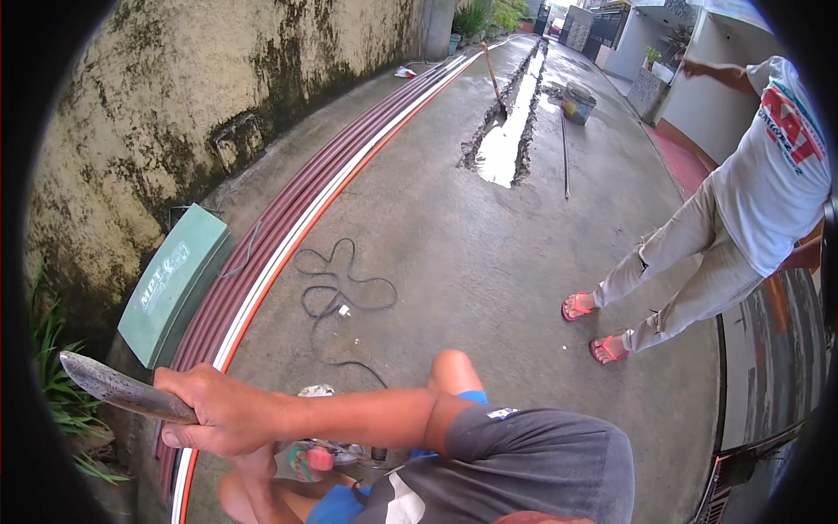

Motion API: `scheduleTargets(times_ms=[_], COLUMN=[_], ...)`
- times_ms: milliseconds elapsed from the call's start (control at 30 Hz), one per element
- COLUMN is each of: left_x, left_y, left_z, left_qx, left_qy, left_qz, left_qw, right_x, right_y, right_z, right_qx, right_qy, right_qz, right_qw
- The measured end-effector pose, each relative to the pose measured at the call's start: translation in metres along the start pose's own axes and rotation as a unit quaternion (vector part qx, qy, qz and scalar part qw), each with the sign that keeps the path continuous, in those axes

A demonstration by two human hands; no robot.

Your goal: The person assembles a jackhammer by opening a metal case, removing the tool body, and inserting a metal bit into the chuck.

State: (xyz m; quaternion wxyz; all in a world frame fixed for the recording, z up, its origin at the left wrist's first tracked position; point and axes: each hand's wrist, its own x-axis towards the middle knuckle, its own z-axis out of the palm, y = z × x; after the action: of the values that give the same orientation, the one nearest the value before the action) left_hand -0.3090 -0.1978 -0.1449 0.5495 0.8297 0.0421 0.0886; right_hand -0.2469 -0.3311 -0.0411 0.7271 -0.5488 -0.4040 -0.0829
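My right arm reaches across to the left, and my right hand (218, 410) is closed round a grey, worn, curved bar (127, 389) with a tapering, rounded end. That end points to the upper left, over the pipes' near ends. Just under the right wrist, my left hand (255, 461) is closed and partly covered; what it grips is hidden. Beside my hands, near my foot, lie a red block-like piece (319, 457) and some metal parts I cannot make out. A long bundle of maroon pipes (288, 196), with white and orange ones alongside, passes beneath the bar.
A green box-like case (175, 284) leans by the pipes at the wall. A black cord (375, 306) with a white plug loops on the concrete. A person (759, 175) stands at right, arm stretched out. Farther off are a water-filled trench (506, 144), a bucket (578, 103) and a rod (565, 162).
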Motion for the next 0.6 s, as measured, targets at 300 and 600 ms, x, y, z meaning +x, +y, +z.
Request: scheduleTargets(times_ms=[300, 600], left_x=[-0.004, -0.002], left_y=[0.010, -0.003], left_z=[0.013, 0.013], left_qx=[-0.018, -0.034], left_qy=[0.008, 0.003], left_qz=[0.068, 0.119], left_qw=[0.998, 0.992], right_x=[-0.003, -0.002], right_y=[-0.005, -0.008], right_z=[-0.006, -0.009], right_qx=[-0.011, -0.010], right_qy=[0.009, 0.010], right_qz=[-0.001, -0.001], right_qw=[1.000, 1.000])
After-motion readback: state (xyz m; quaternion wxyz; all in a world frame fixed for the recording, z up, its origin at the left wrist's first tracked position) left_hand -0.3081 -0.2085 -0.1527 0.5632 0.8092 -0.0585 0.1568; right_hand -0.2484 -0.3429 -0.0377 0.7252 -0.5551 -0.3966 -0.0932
